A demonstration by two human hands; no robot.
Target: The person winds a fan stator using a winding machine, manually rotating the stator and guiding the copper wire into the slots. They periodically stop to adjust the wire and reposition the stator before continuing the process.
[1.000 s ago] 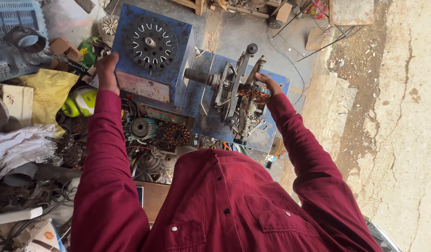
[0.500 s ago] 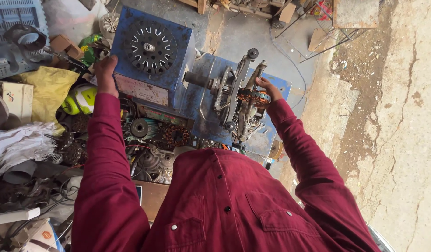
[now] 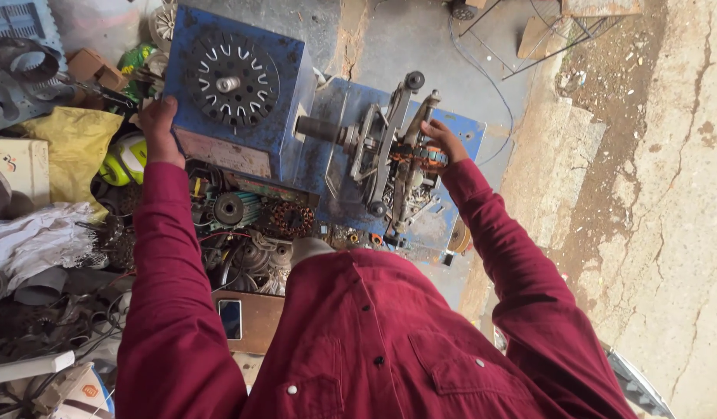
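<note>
Little has moved: left hand (image 3: pixel 158 124) still grips the blue box's (image 3: pixel 292 85) edge, right hand (image 3: pixel 444 140) stays curled on the copper coil (image 3: pixel 420 157), so winding carries on.

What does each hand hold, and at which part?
The left hand grips the left edge of the blue machine box. The right hand rests on the copper coil in the winding frame; a closed grasp cannot be told.
</note>
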